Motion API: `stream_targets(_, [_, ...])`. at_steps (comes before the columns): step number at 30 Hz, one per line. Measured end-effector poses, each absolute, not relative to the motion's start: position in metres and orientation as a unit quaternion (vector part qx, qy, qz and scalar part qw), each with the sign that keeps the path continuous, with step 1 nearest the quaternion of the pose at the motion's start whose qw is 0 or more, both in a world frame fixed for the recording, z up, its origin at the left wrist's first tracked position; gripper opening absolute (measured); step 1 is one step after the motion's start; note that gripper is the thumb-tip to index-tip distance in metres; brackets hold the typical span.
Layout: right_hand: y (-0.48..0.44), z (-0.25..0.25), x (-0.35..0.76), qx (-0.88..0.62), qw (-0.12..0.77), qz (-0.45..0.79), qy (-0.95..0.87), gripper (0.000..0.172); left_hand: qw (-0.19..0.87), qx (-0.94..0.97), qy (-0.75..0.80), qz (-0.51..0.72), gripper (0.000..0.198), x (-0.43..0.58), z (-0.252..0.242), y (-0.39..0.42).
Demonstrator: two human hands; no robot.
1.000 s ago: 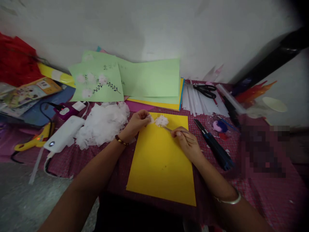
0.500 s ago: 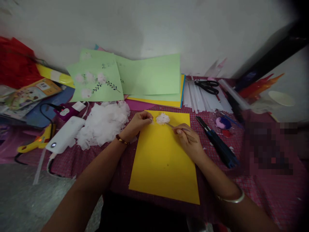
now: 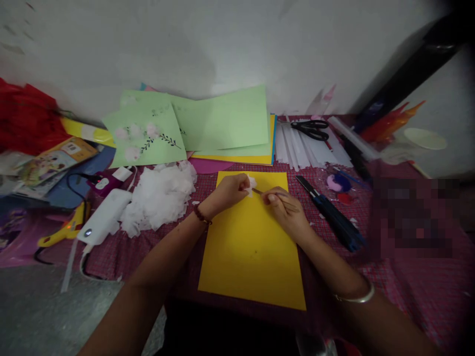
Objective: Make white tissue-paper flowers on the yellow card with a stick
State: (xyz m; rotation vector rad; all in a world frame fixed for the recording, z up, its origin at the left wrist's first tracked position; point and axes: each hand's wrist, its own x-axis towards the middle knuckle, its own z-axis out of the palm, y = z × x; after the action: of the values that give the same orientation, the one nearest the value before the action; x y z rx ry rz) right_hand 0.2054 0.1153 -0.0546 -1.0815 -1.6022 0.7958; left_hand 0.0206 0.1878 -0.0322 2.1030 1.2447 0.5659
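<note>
My left hand (image 3: 234, 189) is closed in a pinch at the top of the yellow sheet (image 3: 254, 267), with a small piece of white tissue paper (image 3: 250, 193) at its fingertips. Just behind those fingers, a white tissue paper flower (image 3: 253, 181) lies on the sheet, mostly hidden by the hand. My right hand (image 3: 284, 207) grips a thin brown stick (image 3: 257, 191) like a pencil. The stick's tip reaches the tissue at my left fingers; whether it touches is too small to tell.
A pile of white tissue pieces (image 3: 159, 198) lies left, beside a white power bank (image 3: 106, 217) and a yellow glue gun (image 3: 67, 230). Green cards (image 3: 226, 123) lean on the wall. A box cutter (image 3: 334, 217) lies right; scissors (image 3: 311, 129) rest on white glue sticks (image 3: 293, 148).
My left hand has moved right, over the flower, bringing its tissue piece to the stick's tip. My right hand keeps nearly the same place. The view has shifted slightly.
</note>
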Motion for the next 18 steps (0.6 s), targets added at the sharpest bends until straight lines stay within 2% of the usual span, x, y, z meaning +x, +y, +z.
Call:
stream_targets(8, [0.1048,-0.0497,0.2105,-0.465,0.510,0.350,-0.634,0.035,0.297,0.803,0.470,0.215,0.007,0.0197,-0.0350,0.1914])
stream_targets(18, [0.1081,-0.0556,0.2053,-0.449,0.502,0.352,-0.650,0.028,0.299,0.819,0.426,0.241,0.015,0.0167,-0.0350,0.1939])
